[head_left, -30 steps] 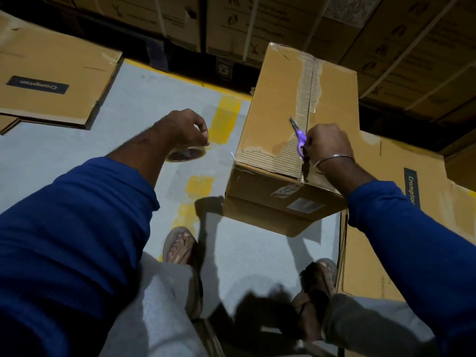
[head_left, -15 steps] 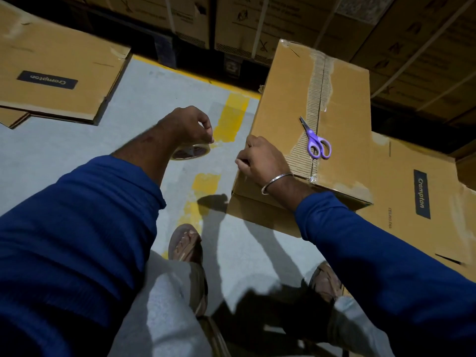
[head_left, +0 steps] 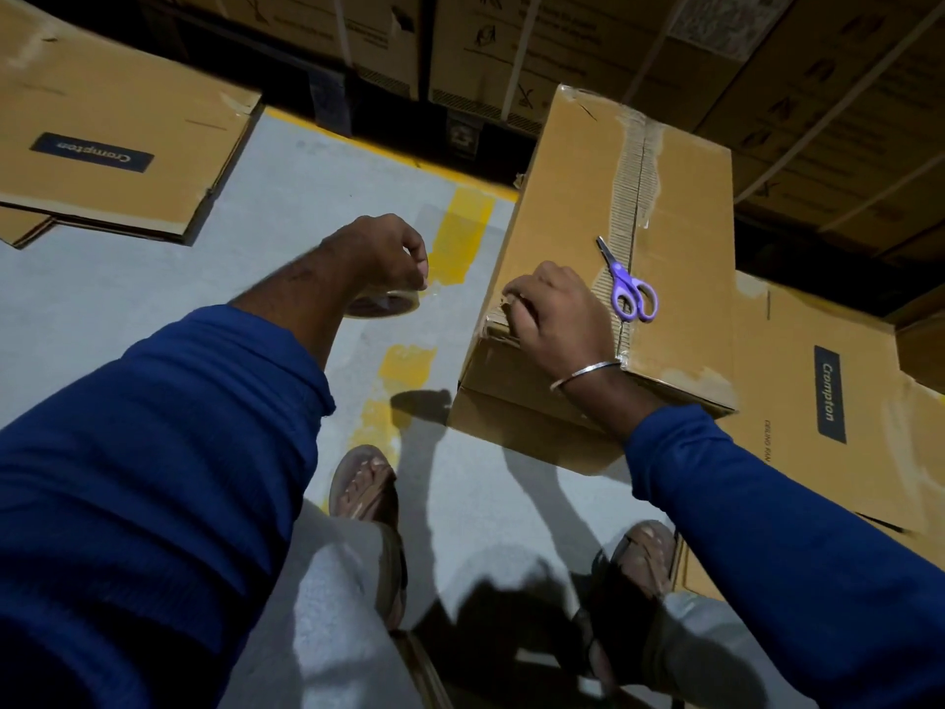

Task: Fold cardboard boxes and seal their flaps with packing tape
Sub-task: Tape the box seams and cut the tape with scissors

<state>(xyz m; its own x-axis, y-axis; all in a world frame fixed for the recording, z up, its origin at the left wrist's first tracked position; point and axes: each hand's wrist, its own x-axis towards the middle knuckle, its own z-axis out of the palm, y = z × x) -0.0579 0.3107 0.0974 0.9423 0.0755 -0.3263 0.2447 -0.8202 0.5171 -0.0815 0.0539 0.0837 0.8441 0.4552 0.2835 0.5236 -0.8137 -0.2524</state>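
A folded cardboard box [head_left: 562, 197] stands on the grey floor, its top seam running away from me with torn paper along it. Purple scissors [head_left: 631, 294] lie loose on the box top beside the seam. My right hand [head_left: 557, 319] sits at the box's near left top corner, fingers curled over the edge there. My left hand [head_left: 378, 253] hovers left of the box and grips a roll of clear packing tape [head_left: 383, 304] from above. Whether a strip of tape runs between roll and box cannot be made out.
Flattened cartons lie on the floor at the far left [head_left: 128, 94] and under the box at the right [head_left: 818, 452]. Strapped cartons [head_left: 562, 38] are stacked along the back. My sandalled feet [head_left: 363, 488] stand close to the box.
My right hand let go of the scissors, which now lie on the box top, and moved left to the box's near left corner. The left hand kept hold of the tape roll.
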